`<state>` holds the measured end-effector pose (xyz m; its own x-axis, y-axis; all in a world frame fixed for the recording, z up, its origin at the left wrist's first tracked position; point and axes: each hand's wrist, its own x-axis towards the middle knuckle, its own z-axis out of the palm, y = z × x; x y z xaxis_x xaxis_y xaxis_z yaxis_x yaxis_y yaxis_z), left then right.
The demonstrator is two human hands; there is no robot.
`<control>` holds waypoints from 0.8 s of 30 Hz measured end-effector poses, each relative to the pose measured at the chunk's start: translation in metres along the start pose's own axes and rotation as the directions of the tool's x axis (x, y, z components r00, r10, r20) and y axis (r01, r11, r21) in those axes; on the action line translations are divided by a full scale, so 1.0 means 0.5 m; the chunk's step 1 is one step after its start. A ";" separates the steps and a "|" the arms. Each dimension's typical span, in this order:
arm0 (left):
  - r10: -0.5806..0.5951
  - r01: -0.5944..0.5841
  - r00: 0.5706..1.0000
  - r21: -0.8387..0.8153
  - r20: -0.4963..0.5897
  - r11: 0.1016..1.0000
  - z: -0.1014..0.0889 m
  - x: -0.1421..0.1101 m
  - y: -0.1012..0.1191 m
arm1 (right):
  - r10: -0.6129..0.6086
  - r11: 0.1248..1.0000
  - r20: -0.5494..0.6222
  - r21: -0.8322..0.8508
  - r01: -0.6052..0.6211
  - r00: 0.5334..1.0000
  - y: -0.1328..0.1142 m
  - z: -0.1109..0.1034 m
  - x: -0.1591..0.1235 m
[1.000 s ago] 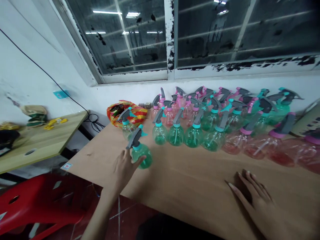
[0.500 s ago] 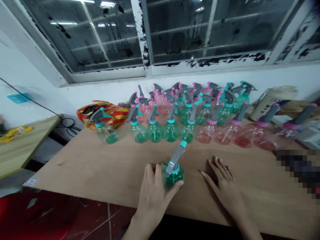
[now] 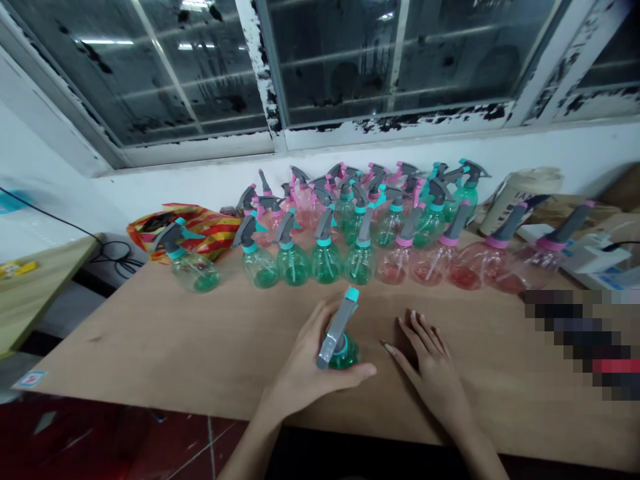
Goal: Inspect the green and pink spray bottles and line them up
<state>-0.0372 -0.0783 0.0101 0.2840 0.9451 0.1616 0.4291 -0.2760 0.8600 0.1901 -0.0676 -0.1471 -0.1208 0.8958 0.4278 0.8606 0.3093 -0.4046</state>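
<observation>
Plastic, thin and clear by the look of it, forms the round green spray bottle (image 3: 346,357) between the thumb and fingers of my left hand (image 3: 304,370). I judge it light, smooth enough to slip if damp, and likely to give a little under a hard squeeze. Its rounded body seems the best place for me to take hold, just under the ring-shaped turquoise plastic collar (image 3: 344,343); the stiff grey plastic spray head (image 3: 334,332) could tip it if I gripped only there.

The bottle is over the flat brown wooden table (image 3: 165,340), in front of the row of round clear green plastic spray bottles (image 3: 293,267). It looks roughly upright, though my hand hides its base. The long grey head slants across the top, and its small turquoise plastic nozzle (image 3: 353,295) faces away from me.

My left hand curves round the bottle, thumb stretched past it; whether it presses, I cannot tell. My right hand (image 3: 435,377) rests on the wood, fingers apart, holding nothing.
</observation>
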 end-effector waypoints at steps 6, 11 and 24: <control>0.013 -0.012 0.997 0.018 -0.082 1.000 0.022 0.013 -0.012 | 0.012 1.000 0.010 0.006 -0.012 1.000 -0.003 -0.005 0.001; -0.006 0.007 0.974 0.007 -0.227 1.000 0.006 0.012 -0.038 | 0.022 1.000 0.009 0.007 -0.022 1.000 0.001 -0.003 -0.001; -0.019 0.014 0.957 -0.019 -0.290 1.000 -0.013 0.011 -0.042 | 0.040 0.999 0.025 0.000 -0.040 0.999 0.003 -0.004 -0.004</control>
<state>-0.0502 -0.0663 -0.0041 0.0151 0.9604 0.2784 0.4171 -0.2591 0.8712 0.1927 -0.0695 -0.1468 -0.0991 0.9150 0.3910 0.8645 0.2738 -0.4215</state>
